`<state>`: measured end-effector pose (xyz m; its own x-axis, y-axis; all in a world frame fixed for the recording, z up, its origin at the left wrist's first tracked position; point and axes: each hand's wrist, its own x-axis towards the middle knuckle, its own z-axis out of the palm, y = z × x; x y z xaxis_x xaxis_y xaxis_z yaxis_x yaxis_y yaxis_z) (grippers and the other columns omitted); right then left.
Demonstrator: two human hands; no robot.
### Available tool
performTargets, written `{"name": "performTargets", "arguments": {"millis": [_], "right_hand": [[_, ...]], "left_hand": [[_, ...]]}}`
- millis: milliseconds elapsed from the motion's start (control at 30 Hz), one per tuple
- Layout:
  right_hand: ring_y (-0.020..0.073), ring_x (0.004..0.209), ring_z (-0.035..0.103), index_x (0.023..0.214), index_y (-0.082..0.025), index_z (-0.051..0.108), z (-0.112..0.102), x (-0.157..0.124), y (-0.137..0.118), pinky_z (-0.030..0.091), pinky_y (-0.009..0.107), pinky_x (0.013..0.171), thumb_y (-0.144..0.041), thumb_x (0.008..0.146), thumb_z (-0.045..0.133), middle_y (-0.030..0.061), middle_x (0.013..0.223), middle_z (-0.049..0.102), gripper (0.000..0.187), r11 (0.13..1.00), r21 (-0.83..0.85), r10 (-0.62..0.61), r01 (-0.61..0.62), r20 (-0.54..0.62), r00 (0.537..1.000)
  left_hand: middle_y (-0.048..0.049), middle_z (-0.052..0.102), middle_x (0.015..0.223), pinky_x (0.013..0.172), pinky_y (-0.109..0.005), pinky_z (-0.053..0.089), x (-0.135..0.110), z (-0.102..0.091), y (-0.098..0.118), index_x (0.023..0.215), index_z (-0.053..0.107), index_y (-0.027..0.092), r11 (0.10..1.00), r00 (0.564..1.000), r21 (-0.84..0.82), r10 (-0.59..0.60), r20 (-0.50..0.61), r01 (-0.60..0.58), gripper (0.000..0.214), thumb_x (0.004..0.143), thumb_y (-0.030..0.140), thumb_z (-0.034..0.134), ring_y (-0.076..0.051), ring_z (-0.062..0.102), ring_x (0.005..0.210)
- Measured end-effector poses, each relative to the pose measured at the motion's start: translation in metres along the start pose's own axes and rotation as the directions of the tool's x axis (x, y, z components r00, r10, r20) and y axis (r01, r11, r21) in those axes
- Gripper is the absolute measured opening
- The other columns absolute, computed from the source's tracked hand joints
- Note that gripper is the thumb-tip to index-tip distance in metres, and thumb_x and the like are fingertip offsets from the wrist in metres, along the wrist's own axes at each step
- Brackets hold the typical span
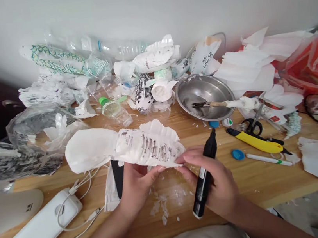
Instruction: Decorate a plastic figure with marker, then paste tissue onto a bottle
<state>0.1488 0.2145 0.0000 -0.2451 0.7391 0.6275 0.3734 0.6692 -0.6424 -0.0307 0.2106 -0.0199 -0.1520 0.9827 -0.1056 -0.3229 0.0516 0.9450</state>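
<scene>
A white paper-covered fish-like shape (115, 146) with black marker strokes on its frilled part lies across the middle of the wooden table (244, 178). My left hand (137, 185) grips it from below, near the frills. My right hand (212, 182) holds a black marker (204, 177), tip pointing away, and its fingertips pinch the frilled edge of the paper shape.
A steel bowl (202, 89) with a brush stands behind. Yellow utility knife (255, 141), scissors (251, 123), a white pen (268, 159) and blue caps lie right. Plastic bottles and painted paper shapes crowd the back. A white power bank (35, 231) with cable lies front left. Paper scraps litter the wood.
</scene>
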Motion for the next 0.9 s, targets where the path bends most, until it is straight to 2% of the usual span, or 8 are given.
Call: {"name": "performTargets", "arguments": {"millis": [67,133,267,400,533,700,900], "right_hand": [[0.0170,0.093,0.071,0.127,-0.023,0.057,0.002,0.002,-0.001,0.062,0.033,0.082,0.001,0.084,0.068,0.0058,0.103,0.070,0.050,0.996,0.000,0.086,-0.086,-0.055,0.995],[0.0164,0.092,0.071,0.126,-0.022,0.057,0.001,0.004,-0.002,0.062,0.031,0.083,-0.001,0.084,0.070,0.0055,0.102,0.070,0.049,0.995,-0.009,0.102,-0.103,-0.074,0.992],[0.0183,0.089,0.070,0.128,-0.024,0.055,-0.004,0.006,0.001,0.062,0.035,0.077,0.000,0.084,0.069,0.0048,0.095,0.071,0.052,0.998,-0.063,-0.014,0.012,-0.026,1.000],[0.0197,0.087,0.070,0.129,-0.022,0.055,-0.005,0.005,0.006,0.062,0.037,0.074,0.001,0.082,0.070,0.0067,0.095,0.071,0.054,0.983,-0.153,-0.100,0.098,-0.008,0.995],[0.0208,0.088,0.070,0.129,-0.024,0.055,-0.003,0.006,0.005,0.062,0.039,0.076,0.000,0.081,0.072,0.0066,0.096,0.072,0.056,0.978,-0.178,-0.112,0.108,-0.013,0.994],[0.0210,0.091,0.069,0.126,-0.021,0.055,-0.004,0.010,0.001,0.061,0.040,0.079,0.000,0.081,0.072,0.0084,0.097,0.071,0.052,0.980,-0.174,-0.098,0.094,-0.013,0.995],[0.0212,0.091,0.070,0.124,-0.024,0.055,-0.006,0.009,0.003,0.061,0.041,0.079,-0.002,0.082,0.071,0.0068,0.099,0.072,0.050,0.976,-0.192,-0.102,0.102,0.010,0.995]], "left_hand": [[-0.0122,0.073,0.124,0.099,-0.034,0.055,0.000,0.000,-0.003,0.115,0.061,0.019,1.000,1.000,-0.003,0.012,0.002,-0.012,0.056,0.068,0.028,0.090,-0.027,0.068,0.118],[-0.0137,0.070,0.131,0.099,-0.035,0.055,0.000,-0.001,-0.005,0.121,0.059,0.020,1.000,1.000,-0.005,0.026,0.003,-0.026,0.058,0.072,0.032,0.087,-0.027,0.067,0.121],[-0.0164,0.068,0.134,0.101,-0.038,0.054,0.002,-0.002,-0.004,0.125,0.057,0.019,0.997,0.997,0.016,0.077,-0.008,-0.077,0.064,0.074,0.045,0.085,-0.030,0.065,0.124],[-0.0168,0.066,0.137,0.100,-0.040,0.054,0.002,-0.003,0.001,0.128,0.056,0.020,0.995,0.998,0.092,0.050,-0.049,-0.045,0.069,0.073,0.051,0.083,-0.033,0.063,0.125],[-0.0167,0.069,0.131,0.096,-0.041,0.055,0.001,-0.003,0.004,0.127,0.056,0.019,0.990,0.998,0.139,0.028,-0.062,-0.019,0.069,0.072,0.053,0.082,-0.034,0.066,0.120],[-0.0167,0.068,0.133,0.100,-0.043,0.053,0.000,-0.002,0.007,0.121,0.059,0.020,0.991,0.998,0.133,0.030,-0.058,-0.022,0.064,0.071,0.054,0.083,-0.036,0.064,0.123],[-0.0158,0.070,0.129,0.096,-0.044,0.056,-0.001,-0.003,0.006,0.121,0.060,0.021,0.993,0.998,0.117,0.038,-0.044,-0.033,0.064,0.069,0.048,0.086,-0.037,0.066,0.118]]}}
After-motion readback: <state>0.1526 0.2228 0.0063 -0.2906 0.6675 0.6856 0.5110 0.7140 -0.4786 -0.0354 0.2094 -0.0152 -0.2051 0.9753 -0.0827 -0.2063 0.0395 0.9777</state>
